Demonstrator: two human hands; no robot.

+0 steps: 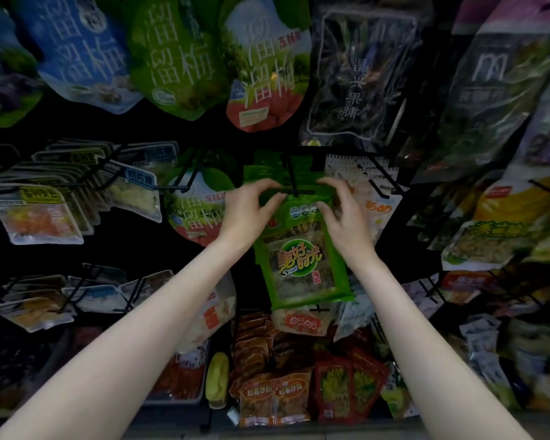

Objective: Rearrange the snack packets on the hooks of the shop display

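Both bare forearms reach up; the left hand (246,206) and right hand (343,214) each pinch the green seaweed packet's (302,265) top corners at a black hook (294,185)

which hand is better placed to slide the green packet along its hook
Either, barely: left hand and right hand both pinch the green packet's top corners beside the hook. Left fingertips sit nearer the hook's crossbar.

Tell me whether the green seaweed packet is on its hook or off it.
Cannot tell. Both hands grip the green packet's top at the hook, hiding its hanging hole.
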